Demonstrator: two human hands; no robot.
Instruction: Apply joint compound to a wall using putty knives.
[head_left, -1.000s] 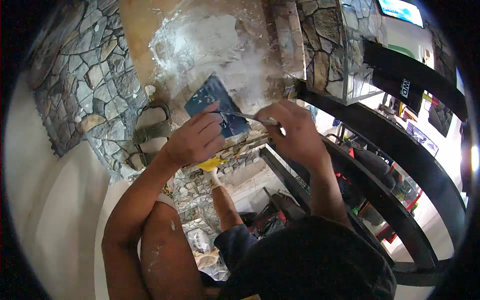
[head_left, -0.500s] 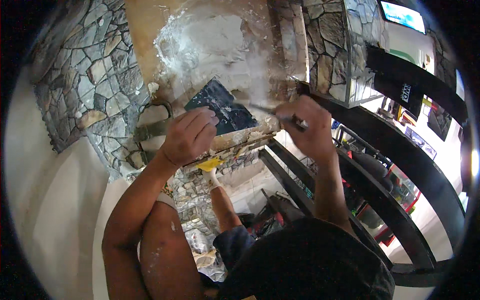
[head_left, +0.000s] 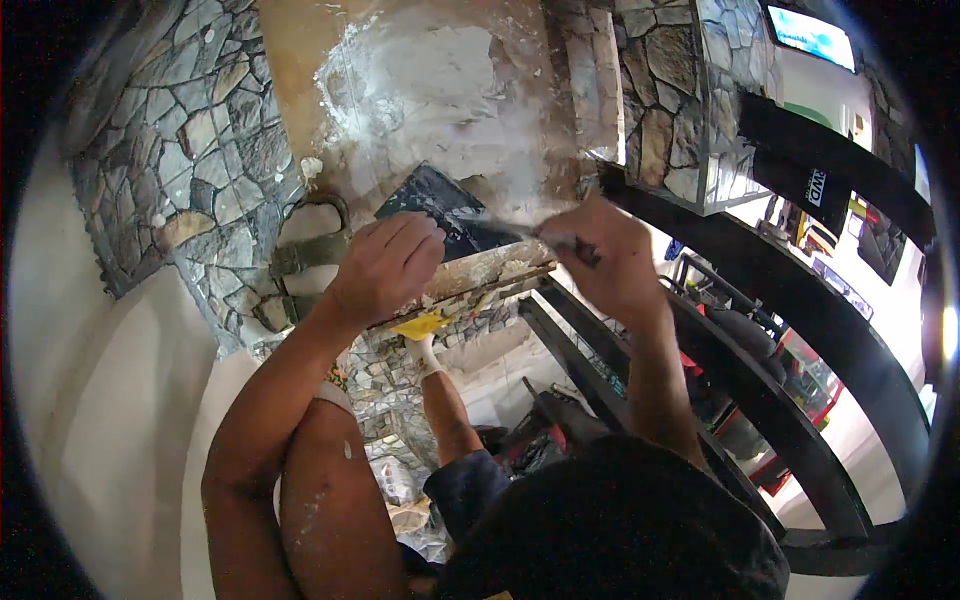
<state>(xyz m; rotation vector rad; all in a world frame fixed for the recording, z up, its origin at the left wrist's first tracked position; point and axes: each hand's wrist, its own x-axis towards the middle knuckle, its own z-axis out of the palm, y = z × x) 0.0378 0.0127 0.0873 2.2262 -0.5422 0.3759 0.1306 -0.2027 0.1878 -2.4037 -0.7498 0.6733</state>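
My right hand (head_left: 605, 250) is closed around a slim tool with a narrow grey blade (head_left: 505, 228), its exact kind blurred. The blade points left, over a dark square plate (head_left: 430, 190) with pale smears. That plate lies on the near part of a dusty, white-powdered board (head_left: 420, 90). Beside the plate's left corner, my left hand (head_left: 388, 265) is closed with curled fingers. Whatever it may hold is hidden. Along the board's near edge runs a rough, crumbly strip (head_left: 480, 275).
Black metal bars (head_left: 790, 270) slope down on the right, with cluttered items below. Stone-patterned surface (head_left: 215, 150) covers the left. Near it lies a grey strip with a curved loop (head_left: 322, 212). My foot, by something yellow (head_left: 420, 326), is lower down. A lit screen (head_left: 812, 38) hangs at top right.
The right hand and its tool have shifted slightly left, bringing the blade farther over the dark plate. My left hand has moved a little right. The view has shifted slightly.
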